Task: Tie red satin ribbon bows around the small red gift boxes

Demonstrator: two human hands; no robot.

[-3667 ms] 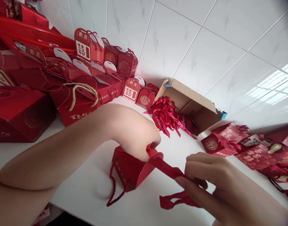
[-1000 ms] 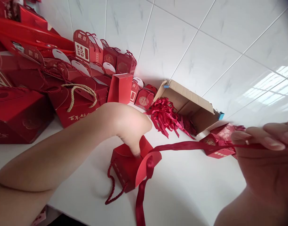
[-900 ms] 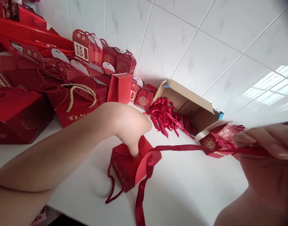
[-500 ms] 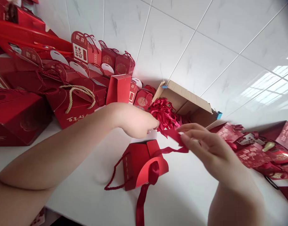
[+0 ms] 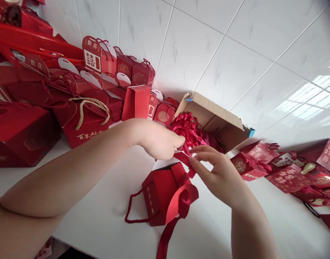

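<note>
left hand (image 5: 162, 143): at back of red box (image 5: 158, 198) | right hand (image 5: 213, 174): pinches ribbon (image 5: 167, 233) | ribbon: through flap (image 5: 173, 205) | behind: ribbon pile (image 5: 187, 130), brown box (image 5: 219, 109)

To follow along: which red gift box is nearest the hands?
The open box below them, ribbon hanging from its flap; the others are farther off.

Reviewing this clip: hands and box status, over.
Right hand pinching red ribbon; left hand at far flap of red box, grip hidden. Box unclosed, ribbon trailing from its near flap. Ribbon pile and cardboard carton just beyond the hands.
</note>
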